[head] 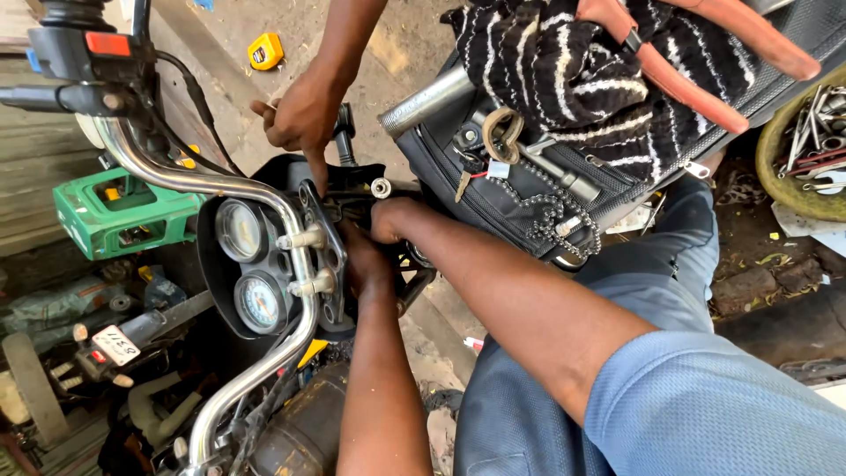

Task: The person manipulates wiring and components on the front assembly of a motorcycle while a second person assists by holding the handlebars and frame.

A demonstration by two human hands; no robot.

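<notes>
I look down on a motorcycle's front end. My left hand (366, 264) reaches up from below and closes on the grey clamp plate (328, 256) that holds the chrome handlebar (264, 198) beside two round gauges (249, 264). My right hand (394, 218) comes in from the right on a blue-sleeved arm. It is curled against the black bracket just under a small silver bolt (381, 187), and its fingers are hidden. Another person's hand (300, 115) comes down from the top, one finger pressed on the plate's upper end.
A black tank bag (493, 189) carries a striped cloth (573, 79), red-handled pliers (696, 62), a chain and a key. At right is a yellow bowl of tools (806, 150). A green crate (119, 216) and a yellow tape measure (265, 51) lie on the ground.
</notes>
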